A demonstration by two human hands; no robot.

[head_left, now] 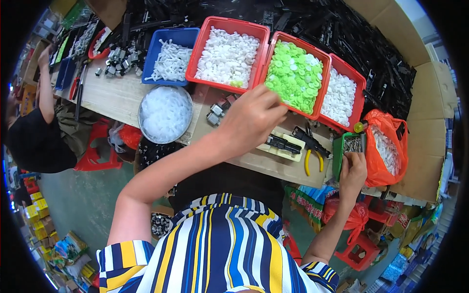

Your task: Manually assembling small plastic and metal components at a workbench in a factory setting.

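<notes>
My left hand [251, 119] reaches across to the near edge of a red tray of green discs [295, 75]. Its fingers are pinched together, and whatever they may hold is hidden. At the right, my right hand [353, 173] dips its curled fingertips into a small green box [338, 156] of small metal pieces [352, 143]; what they grip cannot be made out. Between the hands, a black plastic part [284, 144] lies in a cream holder [295, 156]. Beside it are another black part [312, 141] and yellow-handled pliers [308, 163].
Red trays of white pieces [227, 53] and white discs [339, 95] flank the green discs. A blue tray [149, 68], a round bowl [166, 115] and metal-and-black parts [215, 115] are leftward. An orange bag [403, 158] stands right; black parts [337, 29] pile behind. Another person [41, 136] sits far left.
</notes>
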